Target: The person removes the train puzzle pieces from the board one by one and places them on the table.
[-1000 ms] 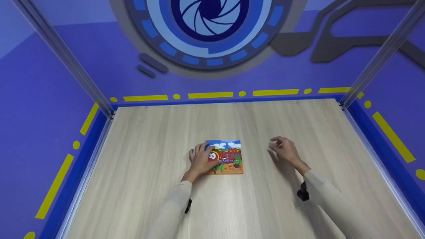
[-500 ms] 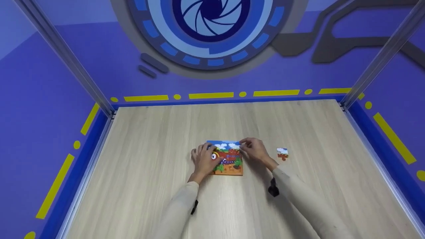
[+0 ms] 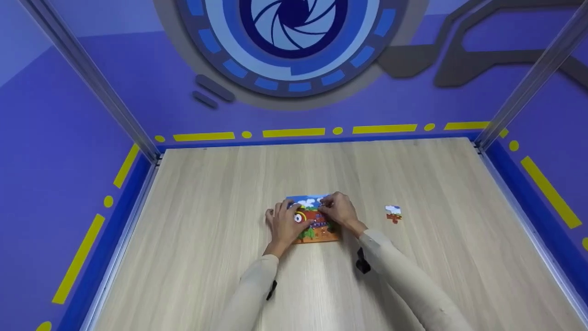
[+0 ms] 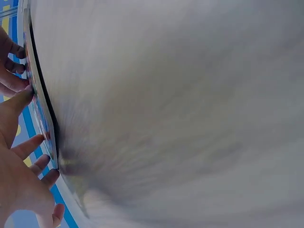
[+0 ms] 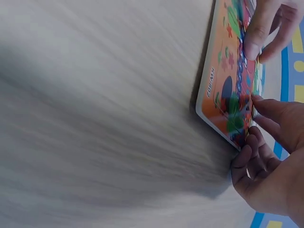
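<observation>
Right hand (image 3: 341, 209), curled, grip unclear, has moved farther over the puzzle (image 3: 320, 229); left hand (image 3: 283, 223) splays there. A piece (image 3: 393, 213) lies toward the counter's (image 3: 220, 197) right edge.

"KW-402" (image 5: 210, 83), small black print, reads on the puzzle board's (image 5: 232, 71) orange border, near the right hand (image 5: 280, 183).
</observation>
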A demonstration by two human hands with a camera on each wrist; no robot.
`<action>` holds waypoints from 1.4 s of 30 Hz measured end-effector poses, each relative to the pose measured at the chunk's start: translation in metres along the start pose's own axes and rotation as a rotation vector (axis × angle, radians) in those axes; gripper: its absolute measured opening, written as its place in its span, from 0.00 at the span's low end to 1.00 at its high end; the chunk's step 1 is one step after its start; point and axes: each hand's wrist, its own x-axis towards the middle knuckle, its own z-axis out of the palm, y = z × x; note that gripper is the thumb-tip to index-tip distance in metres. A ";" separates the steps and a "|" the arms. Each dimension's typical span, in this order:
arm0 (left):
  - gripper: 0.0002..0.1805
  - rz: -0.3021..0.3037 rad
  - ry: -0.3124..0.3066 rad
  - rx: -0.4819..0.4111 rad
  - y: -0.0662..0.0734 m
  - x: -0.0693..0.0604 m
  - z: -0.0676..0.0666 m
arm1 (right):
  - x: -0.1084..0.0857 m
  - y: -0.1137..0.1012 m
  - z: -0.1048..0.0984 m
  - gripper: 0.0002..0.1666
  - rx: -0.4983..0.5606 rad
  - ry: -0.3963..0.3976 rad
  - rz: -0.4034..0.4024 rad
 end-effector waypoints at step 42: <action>0.39 0.035 0.046 0.073 -0.004 -0.002 0.003 | -0.002 -0.011 0.012 0.18 0.107 0.000 0.074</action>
